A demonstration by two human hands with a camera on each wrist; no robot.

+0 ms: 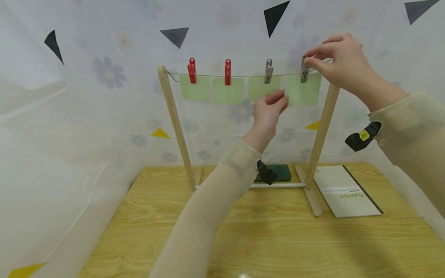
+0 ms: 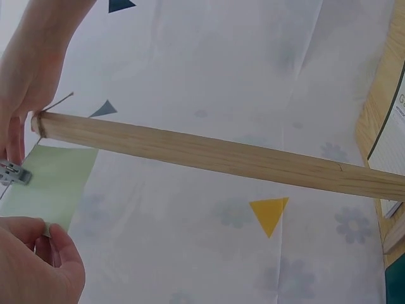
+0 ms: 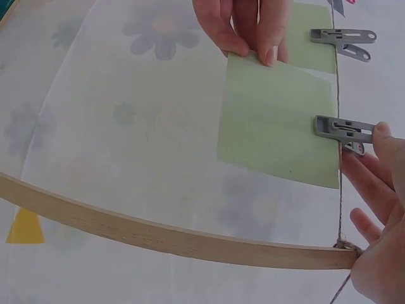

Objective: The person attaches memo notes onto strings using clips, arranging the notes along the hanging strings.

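table [image 1: 278,239] of pale wood grain, widest item, lying under everything else; patterned white sheeting hangs behind and at both sides.
drying frame [image 1: 175,123], two slanted wooden posts on flat feet joined by a white bar low down, standing at the table's back edge; string [image 1: 247,75] stretched between the post tops.
booklet [image 1: 345,191], white with a dark spine, lying flat on the table just beside the frame's right foot.
dark green block [image 1: 283,173], lying on the table behind the white bar, partly hidden by my left forearm.
green notes, four in a row hanging from the string; first three, counted from the left, each held by its own peg.
rightmost green note [image 1: 306,92], hanging nearest the right post, its top edge under the grey peg.
left hand [image 1: 269,110], raised in front of the frame, thumb and fingers pinching the rightmost note's lower left corner; my forearm crosses the middle of the frame.
right hand [image 1: 335,61], up at the string by the right post top, fingertips closed on the grey peg.
grey peg [image 1: 304,69], upright on the string, clamped over the rightmost note.
second grey peg [image 1: 268,71] and two red pegs [image 1: 192,71], standing on the string to the left.
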